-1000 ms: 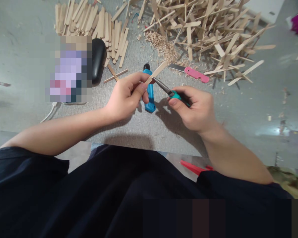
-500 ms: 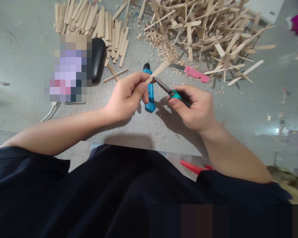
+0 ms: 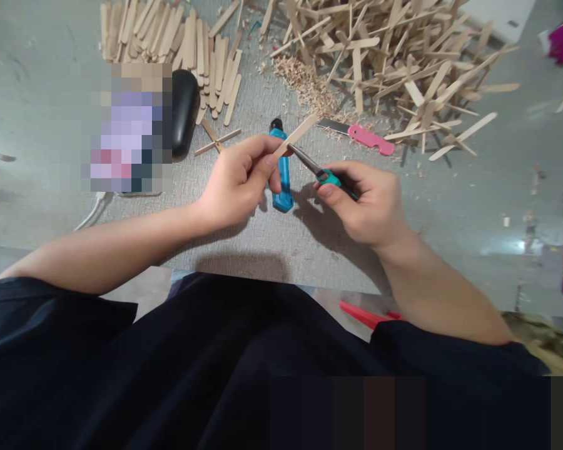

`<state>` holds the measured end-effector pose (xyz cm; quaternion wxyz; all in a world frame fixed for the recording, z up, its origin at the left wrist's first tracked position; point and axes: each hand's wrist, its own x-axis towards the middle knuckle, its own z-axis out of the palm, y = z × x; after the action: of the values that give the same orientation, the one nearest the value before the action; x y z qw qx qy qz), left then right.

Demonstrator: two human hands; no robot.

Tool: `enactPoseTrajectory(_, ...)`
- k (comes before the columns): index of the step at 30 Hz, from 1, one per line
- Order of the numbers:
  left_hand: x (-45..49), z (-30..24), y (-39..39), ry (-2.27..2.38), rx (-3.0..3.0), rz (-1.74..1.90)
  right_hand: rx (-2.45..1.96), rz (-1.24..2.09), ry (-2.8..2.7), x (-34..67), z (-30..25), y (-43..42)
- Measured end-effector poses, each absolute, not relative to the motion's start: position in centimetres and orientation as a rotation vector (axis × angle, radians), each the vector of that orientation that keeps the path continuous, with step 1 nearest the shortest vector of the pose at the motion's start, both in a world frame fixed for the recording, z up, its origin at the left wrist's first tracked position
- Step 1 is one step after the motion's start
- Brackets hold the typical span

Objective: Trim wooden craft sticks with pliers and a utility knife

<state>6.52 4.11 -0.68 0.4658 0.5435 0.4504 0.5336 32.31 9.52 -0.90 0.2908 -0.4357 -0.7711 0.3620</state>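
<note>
Between thumb and fingers, my left hand (image 3: pixel 244 178) pinches a flat wooden craft stick (image 3: pixel 303 132) that slants up to the right. My right hand (image 3: pixel 368 200) is closed round the teal handles of needle-nose pliers (image 3: pixel 312 164). The tips of the pliers meet the lower edge of the stick, close to my left fingertips; whether the jaws grip it I cannot tell. Beneath the stick a blue tool with a black tip (image 3: pixel 284 187) lies on the table, partly hidden by my left hand. Just beyond lies a pink-handled knife (image 3: pixel 370 139) with a dark blade.
A large heap of crossed craft sticks (image 3: pixel 403 69) fills the back right, with wood shavings (image 3: pixel 304 84) beside it. Rows of loose sticks (image 3: pixel 157 28) lie at the back left. A black case (image 3: pixel 184 112), a blurred-out phone (image 3: pixel 126 137) with a white cable and two crossed sticks (image 3: pixel 217 142) are at left.
Almost nothing differs. The whole view has shifted very slightly, while both hands, the craft stick and the pliers keep the same positions relative to each other.
</note>
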Motion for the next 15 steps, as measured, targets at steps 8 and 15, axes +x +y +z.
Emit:
enactPoseTrajectory(8,6.4,-1.2,4.4,1.133,1.399,1.323,-1.136,0.943,-2.075,32.2,-0.8,9.6)
enactPoseTrajectory(15,6.4,-0.6,4.1,1.11,1.308,1.263,-1.116,0.991,-2.14,31.7,0.3,9.4)
